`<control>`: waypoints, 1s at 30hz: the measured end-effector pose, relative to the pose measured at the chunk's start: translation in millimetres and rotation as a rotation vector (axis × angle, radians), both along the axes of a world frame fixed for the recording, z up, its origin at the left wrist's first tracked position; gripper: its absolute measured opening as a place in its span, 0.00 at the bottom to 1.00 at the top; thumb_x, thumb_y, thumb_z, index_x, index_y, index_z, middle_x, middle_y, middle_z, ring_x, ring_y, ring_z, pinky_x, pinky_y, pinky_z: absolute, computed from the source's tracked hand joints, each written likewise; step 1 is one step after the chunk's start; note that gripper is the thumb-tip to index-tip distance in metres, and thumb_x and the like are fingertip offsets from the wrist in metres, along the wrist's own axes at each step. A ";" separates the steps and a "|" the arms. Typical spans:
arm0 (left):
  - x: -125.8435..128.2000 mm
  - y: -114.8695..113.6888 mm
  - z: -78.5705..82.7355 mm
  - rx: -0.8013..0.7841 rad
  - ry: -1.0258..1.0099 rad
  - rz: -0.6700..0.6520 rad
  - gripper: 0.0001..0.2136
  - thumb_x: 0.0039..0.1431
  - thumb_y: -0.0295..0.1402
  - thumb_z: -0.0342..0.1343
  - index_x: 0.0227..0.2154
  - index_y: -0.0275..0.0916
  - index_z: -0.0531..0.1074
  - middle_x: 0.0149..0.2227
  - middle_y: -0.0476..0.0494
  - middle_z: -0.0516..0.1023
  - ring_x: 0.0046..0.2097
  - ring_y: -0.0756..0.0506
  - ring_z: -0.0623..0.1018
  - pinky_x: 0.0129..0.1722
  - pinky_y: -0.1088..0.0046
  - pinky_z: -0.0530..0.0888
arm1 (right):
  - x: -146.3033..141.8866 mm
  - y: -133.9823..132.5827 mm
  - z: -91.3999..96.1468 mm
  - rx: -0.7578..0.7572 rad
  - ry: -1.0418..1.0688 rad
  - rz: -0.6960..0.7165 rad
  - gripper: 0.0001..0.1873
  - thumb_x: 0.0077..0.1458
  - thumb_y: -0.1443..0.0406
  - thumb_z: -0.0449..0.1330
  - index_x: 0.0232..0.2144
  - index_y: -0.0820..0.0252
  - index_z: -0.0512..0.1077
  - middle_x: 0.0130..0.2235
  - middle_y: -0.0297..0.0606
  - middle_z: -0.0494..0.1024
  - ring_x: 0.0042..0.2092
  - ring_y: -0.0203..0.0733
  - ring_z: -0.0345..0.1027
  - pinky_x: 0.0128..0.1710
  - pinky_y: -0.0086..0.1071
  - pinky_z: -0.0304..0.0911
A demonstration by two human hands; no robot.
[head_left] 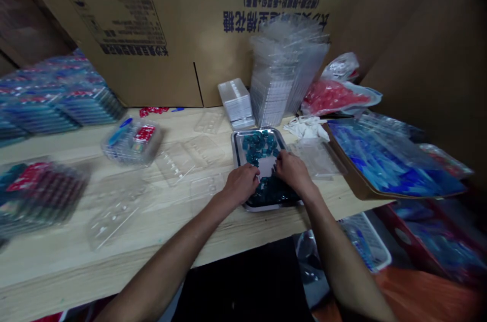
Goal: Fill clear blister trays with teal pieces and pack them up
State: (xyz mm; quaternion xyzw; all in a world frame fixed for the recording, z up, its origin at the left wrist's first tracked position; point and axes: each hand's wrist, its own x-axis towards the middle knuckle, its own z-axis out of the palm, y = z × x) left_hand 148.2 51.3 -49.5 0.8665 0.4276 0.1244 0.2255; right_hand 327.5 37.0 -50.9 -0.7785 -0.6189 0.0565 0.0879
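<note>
Small glossy teal-blue pieces (259, 145) lie heaped in a shallow rectangular stainless-steel tray (258, 131), with a pale bare patch at the middle. The tray sits on a light wooden table (49, 266), near its front edge. The left hand (240, 185) and right hand (292, 171) reach into the tray from 6 o'clock, close together. The left fingers (255, 172) and right fingers (279, 158) are held together and curve down among the pieces; whether they pinch anything cannot be told.

At 12 o'clock stands a tall stack of clear plastic trays (285, 73), with white gloves (306, 128) at 2 o'clock. Behind, a brown cardboard carton (152, 18) carries upside-down blue Chinese print, with "1X8" legible.
</note>
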 end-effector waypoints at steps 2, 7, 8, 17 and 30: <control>-12.1 4.4 -3.8 -0.072 -0.235 0.105 0.12 0.61 0.26 0.50 0.43 0.37 0.77 0.44 0.39 0.79 0.41 0.44 0.80 0.42 0.66 0.75 | 2.2 -4.1 -0.9 0.130 0.066 -0.027 0.14 0.62 0.67 0.50 0.46 0.64 0.71 0.41 0.51 0.80 0.43 0.52 0.75 0.42 0.37 0.62; -80.0 25.1 -6.3 -0.170 -0.637 0.380 0.11 0.58 0.32 0.54 0.41 0.37 0.77 0.40 0.42 0.78 0.34 0.48 0.77 0.33 0.72 0.74 | -9.0 -20.7 -1.4 0.353 0.322 0.147 0.15 0.59 0.67 0.51 0.45 0.61 0.74 0.39 0.44 0.80 0.40 0.46 0.74 0.43 0.36 0.65; -97.1 28.1 -5.6 -0.148 -0.635 0.407 0.11 0.56 0.32 0.56 0.41 0.37 0.78 0.41 0.42 0.78 0.34 0.48 0.77 0.34 0.72 0.74 | -15.9 -23.9 -2.2 0.369 0.375 0.209 0.16 0.59 0.67 0.51 0.45 0.60 0.75 0.38 0.44 0.80 0.40 0.46 0.74 0.43 0.36 0.66; -149.1 17.6 -5.0 0.027 -0.357 0.265 0.12 0.56 0.25 0.53 0.40 0.38 0.78 0.38 0.43 0.79 0.39 0.46 0.78 0.40 0.70 0.74 | -119.3 -43.0 -1.4 0.289 0.668 0.489 0.11 0.56 0.70 0.53 0.42 0.62 0.71 0.37 0.41 0.78 0.36 0.40 0.71 0.40 0.32 0.64; -139.2 5.6 -19.6 0.033 -0.335 0.104 0.11 0.56 0.23 0.55 0.37 0.39 0.80 0.40 0.41 0.80 0.43 0.45 0.79 0.46 0.67 0.75 | -132.7 -38.7 -4.7 0.190 0.751 0.483 0.15 0.54 0.74 0.51 0.43 0.61 0.69 0.40 0.41 0.77 0.42 0.40 0.72 0.42 0.31 0.64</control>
